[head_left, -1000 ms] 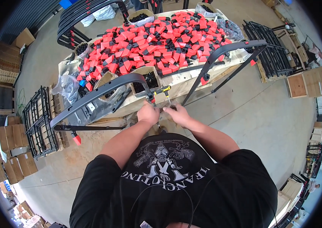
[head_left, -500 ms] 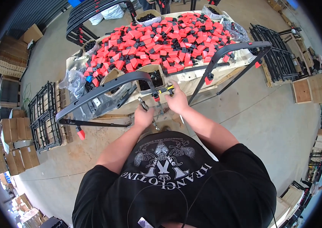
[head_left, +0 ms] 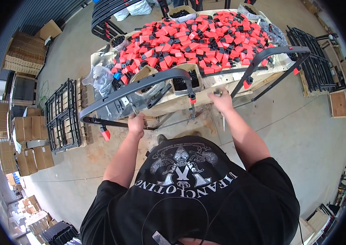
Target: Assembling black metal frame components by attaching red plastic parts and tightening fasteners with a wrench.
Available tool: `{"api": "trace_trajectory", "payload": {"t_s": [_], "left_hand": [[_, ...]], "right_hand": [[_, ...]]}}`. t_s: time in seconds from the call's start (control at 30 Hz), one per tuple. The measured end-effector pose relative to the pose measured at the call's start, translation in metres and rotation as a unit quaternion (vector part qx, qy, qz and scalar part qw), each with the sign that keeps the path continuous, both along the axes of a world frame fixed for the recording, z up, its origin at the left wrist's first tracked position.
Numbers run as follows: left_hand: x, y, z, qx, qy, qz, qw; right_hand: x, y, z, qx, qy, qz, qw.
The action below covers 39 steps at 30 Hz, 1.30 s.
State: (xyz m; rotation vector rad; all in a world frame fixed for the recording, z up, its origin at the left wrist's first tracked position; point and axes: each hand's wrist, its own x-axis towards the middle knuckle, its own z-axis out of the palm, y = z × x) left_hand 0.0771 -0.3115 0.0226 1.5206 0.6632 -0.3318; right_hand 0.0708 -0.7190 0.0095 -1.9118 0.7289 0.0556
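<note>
My left hand is closed around a long silvery wrench-like tool, beside the left lower bar of a black bent-tube frame. My right hand grips a tool with a yellow-and-black handle, mostly hidden by the fingers. It is held in front of the table edge, between the frame's two curved arms. A red-tipped fitting hangs at the end of the left arm, and another red piece sits low on the frame's left side.
A large heap of red-and-black plastic parts covers the table. A box of black parts stands at its near edge, with an open-ended spanner to the left. Black frames on pallets and cardboard boxes stand at left.
My hands have moved apart: the left, with its silvery tool, went left away from the red-tipped fitting; the right went right with the yellow-and-black handled tool. The whole view has shifted slightly.
</note>
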Motion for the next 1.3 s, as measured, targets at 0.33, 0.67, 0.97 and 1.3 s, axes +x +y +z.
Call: {"api": "trace_trajectory", "payload": {"t_s": [0.33,0.67,0.97,1.3], "left_hand": [[0.066,0.100,-0.059,0.284,0.035,-0.209,0.935],[-0.113,0.216,-0.054,0.188,0.084,-0.317,0.926],[-0.132,0.277,-0.059,0.153,0.082,-0.250,0.953],[-0.107,0.274,-0.077,0.067,0.134,-0.239,0.959]], "right_hand": [[-0.066,0.162,-0.011,0.161,0.219,0.169,0.947],[0.074,0.369,-0.007,0.403,0.072,0.175,0.895],[-0.005,0.380,-0.049,-0.014,0.043,0.213,0.976],[0.059,0.325,-0.034,-0.152,0.200,0.204,0.946]]}}
